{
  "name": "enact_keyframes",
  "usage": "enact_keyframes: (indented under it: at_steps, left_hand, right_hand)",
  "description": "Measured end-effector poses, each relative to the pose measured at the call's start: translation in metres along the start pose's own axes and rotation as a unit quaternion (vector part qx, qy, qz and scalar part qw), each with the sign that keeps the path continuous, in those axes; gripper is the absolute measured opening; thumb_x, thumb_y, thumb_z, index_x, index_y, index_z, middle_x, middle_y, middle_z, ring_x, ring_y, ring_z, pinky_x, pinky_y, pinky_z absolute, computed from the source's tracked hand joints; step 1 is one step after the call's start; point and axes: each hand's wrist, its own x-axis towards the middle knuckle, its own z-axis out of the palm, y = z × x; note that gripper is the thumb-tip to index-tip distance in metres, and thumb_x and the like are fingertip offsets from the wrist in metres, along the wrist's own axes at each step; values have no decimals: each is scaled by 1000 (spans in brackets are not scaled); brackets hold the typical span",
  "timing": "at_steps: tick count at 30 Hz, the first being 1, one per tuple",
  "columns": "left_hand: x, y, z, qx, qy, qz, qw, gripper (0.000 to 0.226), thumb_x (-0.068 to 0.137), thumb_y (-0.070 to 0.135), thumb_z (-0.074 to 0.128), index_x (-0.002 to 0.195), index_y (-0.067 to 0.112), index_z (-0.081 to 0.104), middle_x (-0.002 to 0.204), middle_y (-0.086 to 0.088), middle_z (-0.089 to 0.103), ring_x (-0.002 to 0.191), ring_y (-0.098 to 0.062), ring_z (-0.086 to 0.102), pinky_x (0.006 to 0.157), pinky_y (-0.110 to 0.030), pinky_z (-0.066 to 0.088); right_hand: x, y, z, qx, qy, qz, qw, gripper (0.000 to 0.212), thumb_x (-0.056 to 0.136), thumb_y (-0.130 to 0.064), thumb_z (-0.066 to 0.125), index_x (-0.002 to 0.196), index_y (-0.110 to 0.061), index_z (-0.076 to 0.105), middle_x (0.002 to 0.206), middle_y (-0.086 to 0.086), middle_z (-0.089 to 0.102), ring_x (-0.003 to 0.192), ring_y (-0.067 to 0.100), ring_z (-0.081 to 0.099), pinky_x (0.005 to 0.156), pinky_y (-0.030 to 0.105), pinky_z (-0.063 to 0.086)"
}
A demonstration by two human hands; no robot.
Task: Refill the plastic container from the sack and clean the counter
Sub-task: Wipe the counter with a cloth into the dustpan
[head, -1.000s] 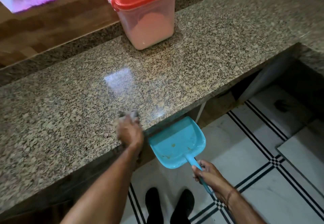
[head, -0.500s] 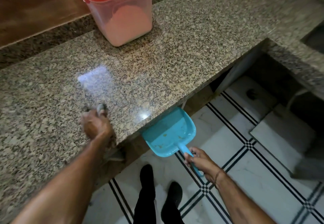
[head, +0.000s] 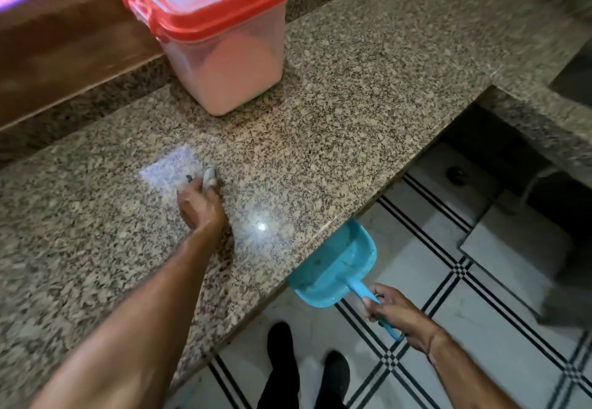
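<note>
A clear plastic container (head: 224, 65) with a red lid stands closed at the back of the speckled granite counter (head: 352, 113), filled partway with pale powder. My left hand (head: 200, 206) presses a small grey cloth (head: 209, 178) flat on the counter, well in front of the container. My right hand (head: 394, 312) grips the handle of a light blue dustpan (head: 336, 267), held just under the counter's front edge with its mouth tucked beneath the overhang. No sack is in view.
A wooden ledge (head: 64, 49) runs behind the counter. The counter turns a corner at the right, with a dark recess (head: 573, 78) there. Below is white tiled floor (head: 480, 328) with black stripes, and my two dark shoes (head: 307, 363) stand near the counter's base.
My left hand with the cloth slid away from the counter's front edge toward the middle. The dustpan stays under the edge.
</note>
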Motion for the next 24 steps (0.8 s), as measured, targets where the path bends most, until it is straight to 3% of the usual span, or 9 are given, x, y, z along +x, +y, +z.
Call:
enact_keyframes:
  at_steps: [4, 7, 10, 12, 14, 16, 18, 21, 24]
  left_hand:
    - [-21, 10, 35, 3, -42, 4, 999, 18, 99, 37, 56, 103, 25, 70, 98, 5, 74, 76, -14, 69, 49, -20, 50]
    - [-77, 34, 65, -43, -181, 164, 969, 19, 101, 35, 59, 100, 22, 72, 99, 10, 70, 82, 0, 68, 51, -11, 50]
    - [-93, 38, 82, -20, -266, 264, 927, 19, 101, 45, 57, 100, 33, 71, 98, 9, 71, 78, -2, 68, 53, -18, 56]
    - [-62, 36, 85, -51, -238, 197, 950, 31, 100, 51, 57, 105, 25, 73, 100, 5, 75, 84, -10, 74, 56, -22, 60]
    - [-18, 37, 74, -38, -154, 120, 980, 39, 98, 58, 55, 108, 24, 71, 100, 4, 74, 82, -8, 72, 53, -15, 56]
    - [18, 45, 64, -15, -82, 52, 995, 30, 100, 50, 56, 114, 27, 69, 103, 6, 71, 81, -3, 64, 48, -7, 46]
    - [37, 58, 66, 15, -69, 34, 997, 35, 101, 39, 58, 128, 19, 68, 117, -1, 71, 87, -7, 61, 44, -7, 41]
    - [12, 74, 85, -7, -156, 139, 978, 25, 100, 42, 59, 107, 24, 76, 107, 6, 75, 75, 1, 68, 45, -9, 48]
    - [-42, 72, 110, -2, -299, 247, 922, 26, 102, 41, 57, 98, 24, 76, 93, 6, 74, 70, 0, 69, 47, -14, 52]
  right_hand:
    - [3, -2, -3, 10, 15, 1, 1000, 10, 102, -12, 58, 103, -2, 59, 82, 10, 59, 59, 1, 57, 57, 9, 48]
    - [5, 2, -3, 16, 29, 16, 999, 19, 102, -14, 59, 110, 3, 60, 85, 9, 61, 65, 6, 58, 59, 11, 49]
    - [3, 3, -2, 26, 36, 21, 999, 21, 102, -14, 59, 109, 6, 58, 86, 9, 59, 62, 3, 59, 58, 10, 48]
    - [0, 0, -2, 36, 34, 18, 999, 13, 102, -12, 58, 101, 1, 58, 85, 8, 57, 59, -1, 59, 57, 9, 48]
    - [-1, 2, -3, 48, 32, 15, 998, 8, 101, -13, 59, 98, -5, 58, 82, 4, 57, 59, -1, 59, 57, 9, 47]
    - [-1, 7, -4, 57, 39, 18, 997, 7, 101, -14, 59, 97, -8, 59, 83, 3, 59, 62, 1, 60, 58, 9, 47]
    - [1, 12, -3, 59, 46, 25, 997, 7, 102, -15, 58, 99, -9, 60, 84, 4, 60, 63, 1, 61, 59, 9, 47]
    - [6, 12, -3, 60, 43, 31, 997, 9, 103, -17, 57, 98, -10, 59, 85, 5, 61, 63, -1, 62, 60, 8, 47]
    - [9, 10, -8, 69, 43, 32, 996, 11, 102, -17, 59, 94, -11, 57, 85, 5, 61, 64, 2, 61, 60, 11, 48]
